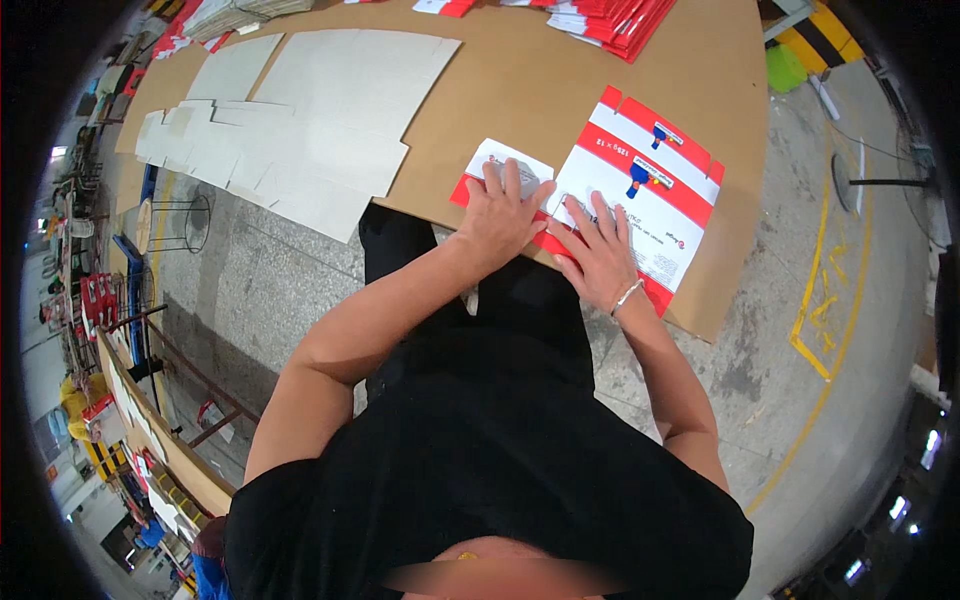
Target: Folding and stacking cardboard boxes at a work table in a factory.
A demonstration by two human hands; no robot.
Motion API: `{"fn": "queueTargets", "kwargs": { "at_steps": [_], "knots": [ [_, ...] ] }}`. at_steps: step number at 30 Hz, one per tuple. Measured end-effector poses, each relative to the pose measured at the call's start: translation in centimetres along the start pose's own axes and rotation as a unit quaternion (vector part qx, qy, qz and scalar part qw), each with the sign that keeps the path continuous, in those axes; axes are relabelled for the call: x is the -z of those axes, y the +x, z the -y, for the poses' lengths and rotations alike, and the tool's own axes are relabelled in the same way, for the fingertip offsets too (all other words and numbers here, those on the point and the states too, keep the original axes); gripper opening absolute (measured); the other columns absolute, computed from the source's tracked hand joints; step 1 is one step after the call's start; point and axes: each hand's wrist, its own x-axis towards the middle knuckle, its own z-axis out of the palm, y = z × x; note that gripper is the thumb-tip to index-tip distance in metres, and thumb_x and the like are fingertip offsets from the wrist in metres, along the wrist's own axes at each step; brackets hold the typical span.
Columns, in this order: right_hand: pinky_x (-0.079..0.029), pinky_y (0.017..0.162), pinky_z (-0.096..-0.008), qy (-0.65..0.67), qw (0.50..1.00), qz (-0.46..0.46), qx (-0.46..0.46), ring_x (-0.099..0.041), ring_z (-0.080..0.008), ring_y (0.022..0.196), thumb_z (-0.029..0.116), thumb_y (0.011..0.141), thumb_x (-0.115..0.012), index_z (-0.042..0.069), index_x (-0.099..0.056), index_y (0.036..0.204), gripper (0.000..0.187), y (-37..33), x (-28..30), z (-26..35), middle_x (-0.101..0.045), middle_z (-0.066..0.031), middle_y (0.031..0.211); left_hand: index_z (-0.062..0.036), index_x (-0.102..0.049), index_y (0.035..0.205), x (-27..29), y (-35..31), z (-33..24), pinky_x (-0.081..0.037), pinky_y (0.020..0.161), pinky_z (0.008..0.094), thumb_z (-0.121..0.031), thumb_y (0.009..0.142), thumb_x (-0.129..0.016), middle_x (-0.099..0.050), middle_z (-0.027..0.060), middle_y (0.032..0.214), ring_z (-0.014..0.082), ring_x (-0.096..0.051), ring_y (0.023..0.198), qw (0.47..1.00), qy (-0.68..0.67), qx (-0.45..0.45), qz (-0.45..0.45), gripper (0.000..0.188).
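A printed red and white carton (pixel 690 205) lies flattened on the brown table in front of me, its slotted flaps pointing away. My right hand (pixel 603 258) rests on the carton's near left part with its fingers spread. To the left, my left hand (pixel 497 215) lies over a smaller red and white carton panel (pixel 525 158), fingers stretched out and apart. The thumbs are close together near the table's front edge. Whether the small panel joins the large carton is hidden under my hands.
Plain greyish-white carton sheets (pixel 330 100) lie overlapped on the left of the brown table (pixel 500 85), some overhanging its near edge. A stack of red and white folded cartons (pixel 630 25) is at the far side. A round stool (pixel 150 226) stands on the floor at left.
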Motion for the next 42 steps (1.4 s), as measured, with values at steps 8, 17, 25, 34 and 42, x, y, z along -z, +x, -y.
{"fn": "queueTargets", "kwargs": {
  "at_steps": [8, 17, 25, 34, 42],
  "knots": [
    [-0.015, 0.119, -0.0617, 0.019, 1.000, -0.017, 0.000, -0.023, -0.0402, 0.149, 0.031, 0.091, -0.068, 0.018, -0.056, 0.141, 0.053, -0.1, -0.3, -0.1, -0.037, -0.0098, 0.159, -0.0299, -0.046, 0.149, 0.6, 1.4, 0.6, -0.046, 0.083, 0.0520, -0.057, 0.090, -0.059, -0.052, 0.0244, 0.129, 0.0359, -0.054, 0.099, 0.999, 0.016, -0.003, 0.041, 0.065],
    [-0.033, 0.111, -0.0590, -0.131, 0.983, -0.046, -0.121, -0.047, -0.0404, 0.133, 0.022, 0.088, -0.070, 0.014, -0.053, 0.141, 0.056, -3.2, 1.9, -5.3, -0.053, -0.0148, 0.142, -0.0174, -0.050, 0.145, -3.7, 1.8, 6.3, -0.027, 0.110, 0.0644, -0.051, 0.096, -0.053, -0.043, 0.0193, 0.147, 0.0417, -0.038, 0.135, 0.986, -0.098, 0.104, -0.083, 0.059],
    [-0.051, 0.100, -0.0380, 0.550, 0.678, -0.242, -0.424, -0.064, -0.0249, 0.113, -0.001, 0.086, -0.066, 0.004, -0.039, 0.150, 0.070, -11.1, 8.6, -19.3, -0.064, -0.0173, 0.128, -0.0181, -0.051, 0.144, -3.9, 1.1, 7.5, -0.023, 0.113, 0.0614, -0.035, 0.092, -0.060, -0.040, 0.0200, 0.149, 0.0416, -0.035, 0.138, 0.975, -0.182, 0.085, -0.095, 0.055],
    [-0.053, 0.096, -0.0346, 0.459, 0.801, -0.129, -0.361, -0.064, -0.0217, 0.114, -0.005, 0.085, -0.068, 0.006, -0.034, 0.154, 0.078, -7.5, 11.1, -33.4, -0.065, -0.0170, 0.127, -0.0207, -0.050, 0.144, -2.3, 1.8, 7.1, -0.021, 0.117, 0.0599, -0.027, 0.091, -0.061, -0.040, 0.0174, 0.149, 0.0402, -0.034, 0.141, 0.969, -0.207, 0.128, -0.052, 0.055],
    [-0.056, 0.082, -0.0300, 0.176, 0.892, -0.220, -0.355, -0.070, -0.0215, 0.098, 0.025, 0.087, -0.077, 0.011, -0.052, 0.144, 0.064, 18.1, 2.7, -44.2, -0.071, -0.0196, 0.114, -0.0185, -0.055, 0.138, -1.7, 3.2, 5.7, -0.023, 0.116, 0.0603, -0.027, 0.089, -0.061, -0.042, 0.0182, 0.146, 0.0406, -0.034, 0.139, 0.956, -0.263, 0.113, -0.072, 0.051]
  ]
}}
